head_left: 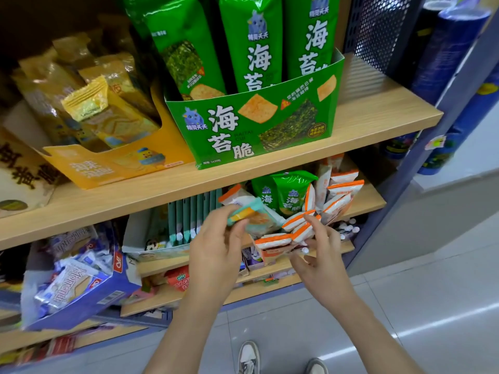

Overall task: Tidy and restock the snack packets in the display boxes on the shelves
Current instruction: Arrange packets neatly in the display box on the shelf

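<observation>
A small teal-and-orange plastic snack packet (252, 217) is pinched between the thumb and fingers of the left hand (216, 251), just below the edge of the upper wooden shelf (378, 114). The white, orange-edged foil packets (294, 230), fanned out in an open cardboard display box (272, 251) on the lower shelf, are pressed by the curled fingers of the right hand (322, 252). Tall green seaweed-crisp bags (251, 44) are stood in a green box (243, 130) above.
</observation>
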Motion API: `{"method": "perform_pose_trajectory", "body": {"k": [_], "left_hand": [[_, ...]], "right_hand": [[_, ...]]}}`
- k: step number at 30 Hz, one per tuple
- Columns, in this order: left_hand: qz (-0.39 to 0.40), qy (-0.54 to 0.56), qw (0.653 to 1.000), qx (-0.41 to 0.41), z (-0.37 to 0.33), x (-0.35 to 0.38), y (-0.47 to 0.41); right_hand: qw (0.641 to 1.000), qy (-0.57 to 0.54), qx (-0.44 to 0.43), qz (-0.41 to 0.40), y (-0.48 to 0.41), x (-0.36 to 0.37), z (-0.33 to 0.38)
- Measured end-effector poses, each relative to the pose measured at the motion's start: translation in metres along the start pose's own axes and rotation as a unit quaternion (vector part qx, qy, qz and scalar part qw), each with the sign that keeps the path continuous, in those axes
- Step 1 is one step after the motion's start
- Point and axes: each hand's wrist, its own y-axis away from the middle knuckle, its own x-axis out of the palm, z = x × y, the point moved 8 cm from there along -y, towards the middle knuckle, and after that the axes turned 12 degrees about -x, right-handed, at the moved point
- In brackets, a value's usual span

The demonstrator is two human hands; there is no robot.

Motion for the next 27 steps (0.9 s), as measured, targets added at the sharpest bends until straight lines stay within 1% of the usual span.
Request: {"method": "perform_pose_trajectory", "body": {"k": [2, 3, 6, 9, 11, 13, 14, 15, 16, 17, 18, 19, 20, 21, 22, 24, 26, 27], "left_hand": [[-0.043, 0.087, 0.994, -0.051, 0.003, -0.023, 0.011], [-0.064, 0.131, 0.985, -0.087, 0.009, -0.032, 0.015], [-0.128, 0.248, 0.945, -0.172, 0.033, -0.051, 0.028], [-0.178, 0.305, 0.909, -0.222, 0.058, -0.064, 0.041], [-0.203, 0.323, 0.893, -0.239, 0.070, -0.071, 0.051], [-0.204, 0.336, 0.886, -0.245, 0.076, -0.072, 0.061], [-0.196, 0.335, 0.890, -0.240, 0.077, -0.071, 0.065], [-0.186, 0.328, 0.899, -0.223, 0.076, -0.071, 0.068], [-0.176, 0.300, 0.920, -0.182, 0.071, -0.072, 0.069], [-0.161, 0.251, 0.947, -0.116, 0.061, -0.073, 0.069], [-0.137, 0.184, 0.973, -0.034, 0.048, -0.070, 0.068], [-0.101, 0.122, 0.986, 0.046, 0.037, -0.063, 0.070], [-0.061, 0.075, 0.989, 0.108, 0.030, -0.052, 0.073], [-0.016, 0.052, 0.987, 0.149, 0.025, -0.043, 0.074], [0.027, 0.046, 0.984, 0.172, 0.020, -0.036, 0.074], [0.116, 0.069, 0.976, 0.173, 0.015, -0.029, 0.071], [0.215, 0.111, 0.962, 0.127, 0.018, -0.023, 0.059], [0.246, 0.123, 0.956, 0.100, 0.021, -0.020, 0.049]], "right_hand": [[1.000, 0.014, -0.001, 0.009, 0.000, -0.002, 0.001], [0.999, 0.037, -0.002, 0.009, -0.001, -0.004, 0.002], [0.993, 0.116, -0.009, -0.006, 0.000, -0.011, 0.009], [0.988, 0.149, -0.023, -0.030, 0.000, -0.014, 0.018], [0.985, 0.164, -0.035, -0.044, 0.000, -0.014, 0.022], [0.975, 0.202, -0.062, -0.072, 0.001, -0.016, 0.031], [0.972, 0.211, -0.069, -0.078, 0.002, -0.015, 0.038], [0.976, 0.199, -0.057, -0.070, 0.004, -0.012, 0.046], [0.987, 0.154, -0.020, -0.043, 0.006, -0.005, 0.054], [0.997, 0.060, 0.051, 0.001, 0.010, 0.009, 0.058], [0.986, -0.079, 0.138, 0.044, 0.017, 0.027, 0.063], [0.951, -0.212, 0.210, 0.077, 0.025, 0.048, 0.070], [0.913, -0.313, 0.245, 0.094, 0.030, 0.064, 0.080], [0.885, -0.380, 0.253, 0.093, 0.032, 0.075, 0.085], [0.868, -0.423, 0.250, 0.075, 0.031, 0.080, 0.089], [0.859, -0.452, 0.241, 0.021, 0.028, 0.078, 0.088], [0.869, -0.432, 0.239, -0.020, 0.027, 0.070, 0.081], [0.880, -0.411, 0.236, -0.033, 0.027, 0.065, 0.076]]}}
